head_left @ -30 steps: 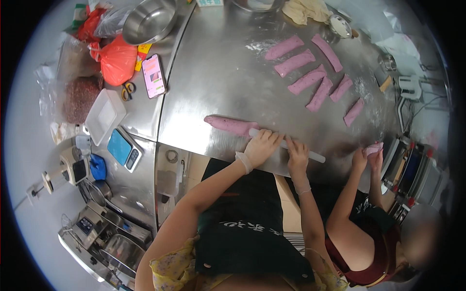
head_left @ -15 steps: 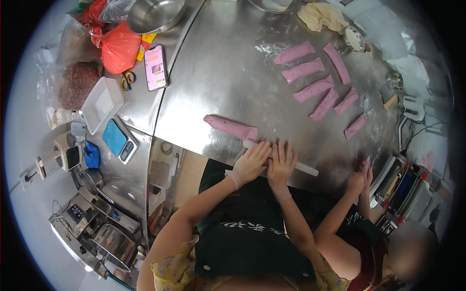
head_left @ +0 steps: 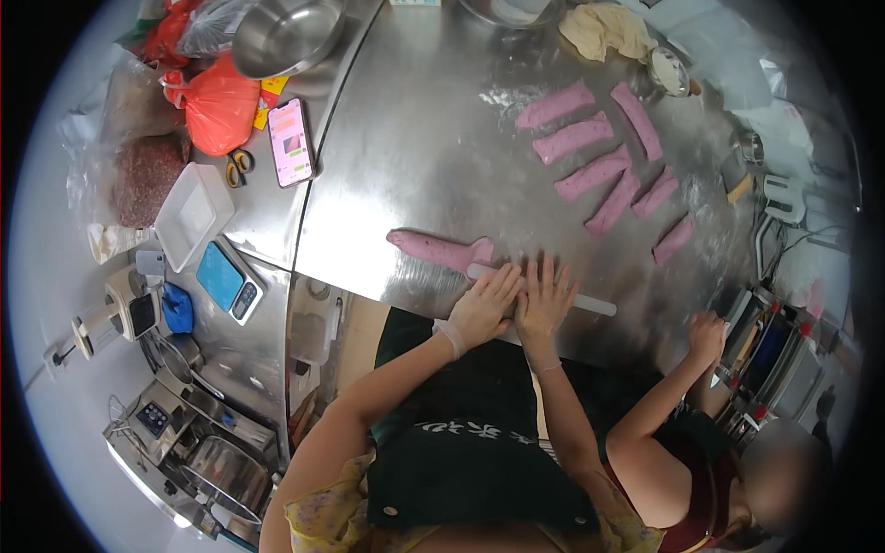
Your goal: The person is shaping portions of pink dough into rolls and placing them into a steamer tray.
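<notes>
A white rolling pin [head_left: 595,305] lies across the near edge of the steel table, slanting down to the right. My left hand [head_left: 487,302] rests flat on its left part, fingers stretched out and close together. Beside it my right hand [head_left: 544,300] lies over the middle of the pin with fingers spread. The pin's left end touches the right end of a long pink dough roll [head_left: 429,249], which flares out wider there. My palms hide the middle of the pin. Farther right lie several shorter pink dough rolls [head_left: 572,138].
At my right, a co-worker's hands [head_left: 707,336] are held together by the table edge. A phone [head_left: 292,143], scissors [head_left: 240,168], a white tray [head_left: 194,212] and a blue-topped scale [head_left: 229,279] sit left. Cloth [head_left: 608,32] and a flour bowl [head_left: 668,71] stand at the back.
The pin and my hands have shifted slightly right, and the dough's right end looks more flared. The co-worker's hands have come together; the pink piece there no longer shows.
</notes>
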Tool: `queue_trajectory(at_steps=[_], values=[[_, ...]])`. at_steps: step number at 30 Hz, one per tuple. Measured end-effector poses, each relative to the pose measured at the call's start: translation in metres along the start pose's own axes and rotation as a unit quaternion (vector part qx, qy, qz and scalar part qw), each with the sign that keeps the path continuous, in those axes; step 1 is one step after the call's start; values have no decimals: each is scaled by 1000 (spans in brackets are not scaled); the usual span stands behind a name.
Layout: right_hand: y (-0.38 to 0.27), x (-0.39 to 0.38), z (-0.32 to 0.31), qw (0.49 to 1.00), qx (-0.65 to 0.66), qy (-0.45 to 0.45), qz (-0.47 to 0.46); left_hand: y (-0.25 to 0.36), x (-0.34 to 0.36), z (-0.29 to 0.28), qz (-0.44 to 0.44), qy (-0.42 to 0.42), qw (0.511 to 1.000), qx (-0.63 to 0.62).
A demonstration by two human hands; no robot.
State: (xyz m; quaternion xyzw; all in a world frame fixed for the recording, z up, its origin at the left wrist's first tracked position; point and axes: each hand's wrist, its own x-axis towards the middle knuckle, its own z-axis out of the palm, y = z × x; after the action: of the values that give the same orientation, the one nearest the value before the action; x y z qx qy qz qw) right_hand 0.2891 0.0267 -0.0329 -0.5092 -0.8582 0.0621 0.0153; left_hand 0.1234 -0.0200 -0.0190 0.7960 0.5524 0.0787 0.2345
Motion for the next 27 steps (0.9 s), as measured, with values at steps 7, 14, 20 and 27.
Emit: queue_trajectory(at_steps=[7,14,20,27], values=[[6,92,-25,998,-38,30,33,-26,79,-48,-66,20,990,127],[-14,-6,-10,999,1,31,9,2,-4,-20,-8,-22,999,48],[5,-15,5,997,53,58,-21,-10,-29,-39,8,35,997,-71],[31,77,-16,991,85,91,43,-116,-67,-74,-196,216,955,-45]])
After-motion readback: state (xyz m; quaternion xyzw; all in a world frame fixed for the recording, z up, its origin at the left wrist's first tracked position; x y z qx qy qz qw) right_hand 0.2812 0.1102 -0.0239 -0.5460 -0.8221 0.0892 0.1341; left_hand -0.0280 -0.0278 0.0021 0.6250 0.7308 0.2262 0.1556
